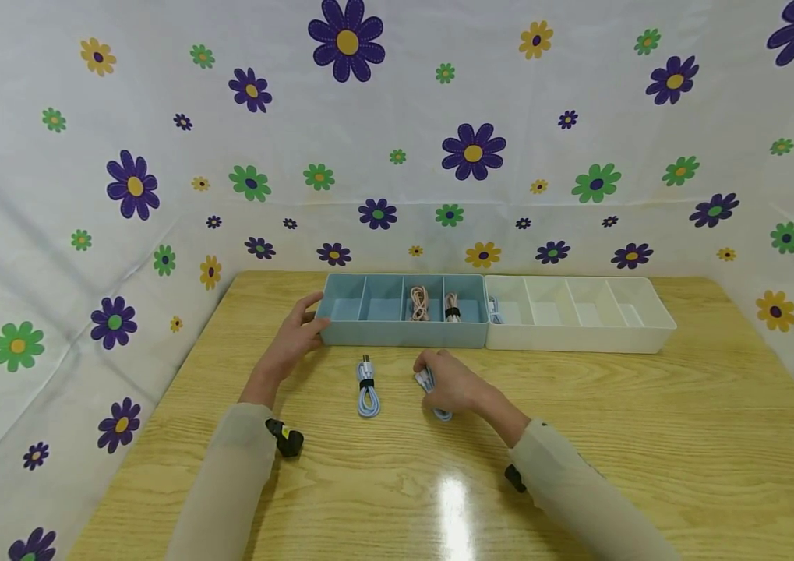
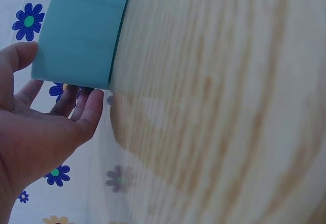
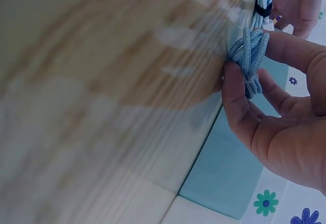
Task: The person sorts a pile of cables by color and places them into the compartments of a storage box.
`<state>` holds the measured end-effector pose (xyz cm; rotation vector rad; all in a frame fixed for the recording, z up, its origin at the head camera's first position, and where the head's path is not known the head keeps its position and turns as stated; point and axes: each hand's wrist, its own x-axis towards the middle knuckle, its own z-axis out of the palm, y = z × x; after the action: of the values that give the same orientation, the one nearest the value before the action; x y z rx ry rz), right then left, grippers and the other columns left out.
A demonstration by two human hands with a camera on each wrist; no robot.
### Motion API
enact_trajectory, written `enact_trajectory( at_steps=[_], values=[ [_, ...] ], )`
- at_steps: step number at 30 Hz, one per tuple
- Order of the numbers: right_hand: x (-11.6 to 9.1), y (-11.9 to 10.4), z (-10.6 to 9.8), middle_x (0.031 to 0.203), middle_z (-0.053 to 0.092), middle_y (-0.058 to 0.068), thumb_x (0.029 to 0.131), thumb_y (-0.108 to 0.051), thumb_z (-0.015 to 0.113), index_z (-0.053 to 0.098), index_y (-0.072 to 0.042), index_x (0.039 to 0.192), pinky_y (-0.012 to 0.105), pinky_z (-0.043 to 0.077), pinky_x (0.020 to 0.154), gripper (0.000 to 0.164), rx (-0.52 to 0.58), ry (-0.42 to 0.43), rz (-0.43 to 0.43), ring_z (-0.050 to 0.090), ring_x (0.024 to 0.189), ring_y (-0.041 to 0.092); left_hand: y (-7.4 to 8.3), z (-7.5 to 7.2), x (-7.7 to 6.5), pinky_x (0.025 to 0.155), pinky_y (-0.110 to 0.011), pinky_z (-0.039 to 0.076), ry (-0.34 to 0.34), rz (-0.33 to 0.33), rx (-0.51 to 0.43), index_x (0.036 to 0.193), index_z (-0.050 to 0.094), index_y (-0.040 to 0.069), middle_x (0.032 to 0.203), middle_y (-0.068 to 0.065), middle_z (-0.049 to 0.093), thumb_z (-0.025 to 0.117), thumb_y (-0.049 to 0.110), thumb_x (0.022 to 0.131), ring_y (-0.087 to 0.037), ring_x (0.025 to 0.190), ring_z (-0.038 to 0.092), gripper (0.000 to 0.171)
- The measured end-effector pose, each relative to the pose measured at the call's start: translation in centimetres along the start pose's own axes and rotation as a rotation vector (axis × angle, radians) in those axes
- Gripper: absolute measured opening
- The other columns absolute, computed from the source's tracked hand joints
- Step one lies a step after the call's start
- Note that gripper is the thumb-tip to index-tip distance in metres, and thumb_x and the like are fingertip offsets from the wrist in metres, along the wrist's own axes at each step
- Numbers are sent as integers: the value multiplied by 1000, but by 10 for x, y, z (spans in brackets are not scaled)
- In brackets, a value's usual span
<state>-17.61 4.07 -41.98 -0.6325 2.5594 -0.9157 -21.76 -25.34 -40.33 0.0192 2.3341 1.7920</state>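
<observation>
My left hand (image 1: 291, 340) rests against the left end of a blue divided box (image 1: 404, 335). Its thumb touches the front corner, and the other fingers lie along the end wall in the left wrist view. Between thumb and fingers, my right hand (image 1: 457, 382) pinches a coiled light-blue cable (image 3: 249, 53), low over the table in front of that box. Another light-blue cable (image 1: 368, 399), bound with a black strap, lies on the table between the hands. Two pinkish cables sit in the box: one coil (image 1: 419, 302) in the third compartment, one black-strapped bundle (image 1: 451, 305) in the fourth.
A white divided box (image 1: 579, 340) stands end to end with the blue one on its right. Its leftmost compartment holds a light-blue cable (image 1: 495, 312). Both stand near the back of the wooden table (image 1: 649, 452), before a flower-patterned cloth (image 1: 397, 93).
</observation>
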Motion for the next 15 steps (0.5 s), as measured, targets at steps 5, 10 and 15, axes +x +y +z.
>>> enact_trajectory(
  at_steps=[5,10,15],
  values=[
    [-1,1,-1,111,56,12,80,2,75,56,-2,124,32,44,72,49,33,14,-15,48,89,21,1,0,-1,112,-59,32,-2,-2,2,159,13,10,157,-32,18,45,16,105,-49,140,31,63],
    [-2,2,-3,116,59,12,81,3,74,56,-1,125,32,46,78,48,70,26,-12,51,92,20,3,1,-1,112,-59,32,-3,-2,2,159,13,9,156,-33,18,44,15,105,-50,140,31,63],
    [-3,3,-5,112,59,10,80,2,75,56,-4,125,31,47,74,48,133,44,4,52,90,20,3,1,-3,112,-59,31,-4,-2,-1,159,13,9,156,-32,18,44,15,106,-49,141,30,63]
  ],
)
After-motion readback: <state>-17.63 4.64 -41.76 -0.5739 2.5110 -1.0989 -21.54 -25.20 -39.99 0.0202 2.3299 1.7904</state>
